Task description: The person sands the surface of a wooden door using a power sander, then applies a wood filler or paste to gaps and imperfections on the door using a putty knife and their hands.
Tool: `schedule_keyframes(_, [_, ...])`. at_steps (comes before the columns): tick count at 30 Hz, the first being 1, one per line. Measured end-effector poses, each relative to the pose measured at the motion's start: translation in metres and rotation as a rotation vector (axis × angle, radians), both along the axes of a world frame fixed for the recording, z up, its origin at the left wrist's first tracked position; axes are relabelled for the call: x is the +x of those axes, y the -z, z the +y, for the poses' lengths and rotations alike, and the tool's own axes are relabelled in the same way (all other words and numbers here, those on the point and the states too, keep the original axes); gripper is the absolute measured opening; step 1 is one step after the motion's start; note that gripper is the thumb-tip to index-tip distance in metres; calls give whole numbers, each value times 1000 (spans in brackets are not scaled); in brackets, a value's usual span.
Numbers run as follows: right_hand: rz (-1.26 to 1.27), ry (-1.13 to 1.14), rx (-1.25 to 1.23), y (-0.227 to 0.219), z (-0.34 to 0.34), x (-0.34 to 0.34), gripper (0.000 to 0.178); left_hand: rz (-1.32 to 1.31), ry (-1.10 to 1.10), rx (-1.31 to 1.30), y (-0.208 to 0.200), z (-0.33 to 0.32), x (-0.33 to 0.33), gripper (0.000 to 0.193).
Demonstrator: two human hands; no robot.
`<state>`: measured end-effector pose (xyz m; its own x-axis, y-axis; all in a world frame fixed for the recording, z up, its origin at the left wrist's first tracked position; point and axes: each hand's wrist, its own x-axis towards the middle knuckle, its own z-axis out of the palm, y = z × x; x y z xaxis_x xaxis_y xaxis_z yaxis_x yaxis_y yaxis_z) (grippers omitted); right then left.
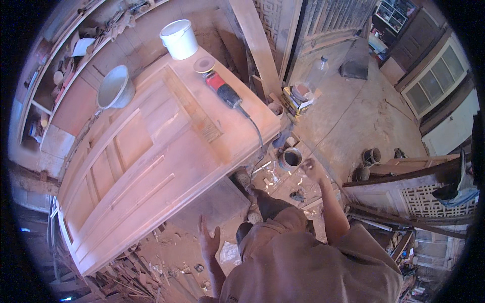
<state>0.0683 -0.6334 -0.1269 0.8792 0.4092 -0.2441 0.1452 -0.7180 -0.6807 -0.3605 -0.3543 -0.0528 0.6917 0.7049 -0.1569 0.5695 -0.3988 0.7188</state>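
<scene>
My left hand (208,239) is raised beside the near edge of a wooden panel door (197,146), fingers apart and nothing in them. It does not touch the door. My right hand (315,171) reaches out over the floor, beside a round tin with dark contents (290,159). Its dusty fingers look loosely stretched, and no held thing shows. On the door's far end lies a red and black power sander (222,90) with a round disc, its cord (256,129) hanging over the edge. A white bucket (180,40) stands behind it.
A grey basin (116,88) sits at the door's far left edge. Cluttered shelves (63,76) line the left wall. Wood offcuts (136,272) lie below the door. A clear bottle (319,70) stands beyond the tin. At right lean a lattice panel (429,201) and a window frame (437,76).
</scene>
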Motion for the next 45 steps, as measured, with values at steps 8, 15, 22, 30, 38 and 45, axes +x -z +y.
schedule_keyframes(8, [-298, 133, -322, 18, 102, 138, 58, -153, -235, 59, -34, 60, 28, 59])
schedule_keyframes(15, [-200, 54, -625, 81, 141, 181, 61, -298, -448, 115, -56, 144, 85, 44])
schedule_keyframes(22, [-348, -53, -613, 75, 144, 189, 36, -154, -456, 353, -26, 191, 135, 34])
schedule_keyframes(30, [-10, 102, 101, 18, 118, 137, 32, -158, -481, 460, -2, 191, 147, 42])
schedule_keyframes(38, [499, 562, 844, -73, 158, 78, 26, -147, -537, 377, 17, 185, 139, 43])
schedule_keyframes(45, [248, 183, 237, -24, 166, 42, 52, -228, -517, 477, -5, 185, 153, 39])
